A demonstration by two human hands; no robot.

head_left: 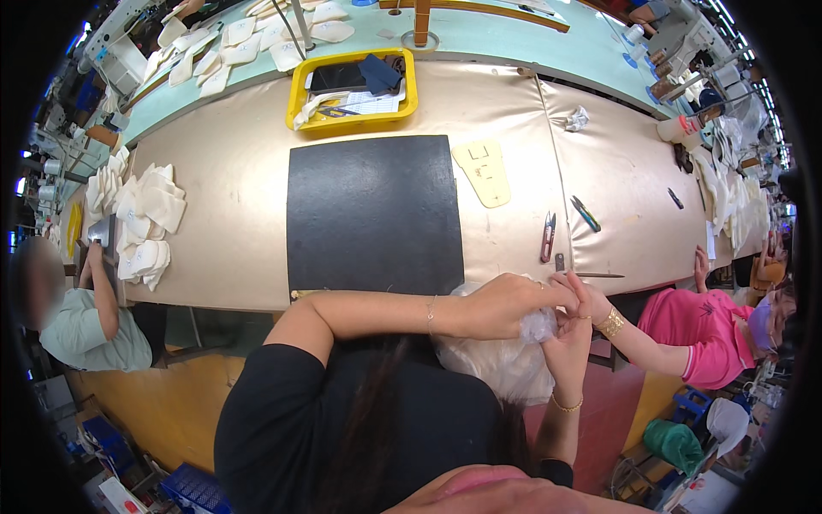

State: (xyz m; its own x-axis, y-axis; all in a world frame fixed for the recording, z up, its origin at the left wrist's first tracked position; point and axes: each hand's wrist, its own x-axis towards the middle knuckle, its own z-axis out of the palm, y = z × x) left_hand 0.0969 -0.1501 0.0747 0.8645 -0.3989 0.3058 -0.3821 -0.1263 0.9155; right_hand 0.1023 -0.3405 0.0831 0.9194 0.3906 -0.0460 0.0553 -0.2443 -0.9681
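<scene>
My left hand (505,306) reaches across my body at the table's front edge, its fingers bent beside the gathered top of a clear plastic bag (538,326). My right hand (568,343), with a gold bracelet at its wrist, is closed around the bunched plastic. Below, the bag's pale, full body (505,368) rests at my lap. From the right, a co-worker's hand (592,301) with a wide gold cuff meets my fingers; where they overlap, I cannot make out whether anything passes between them. Just beyond lies a thin pointed tool (599,275).
A black mat (372,214) lies ahead, beside a yellow card template (491,190). Red thread snips (548,237) and multicoloured snips (586,214) lie right. Behind the mat stands a yellow tray (351,126). Cream cut pieces (150,214) are piled left. People sit at both sides.
</scene>
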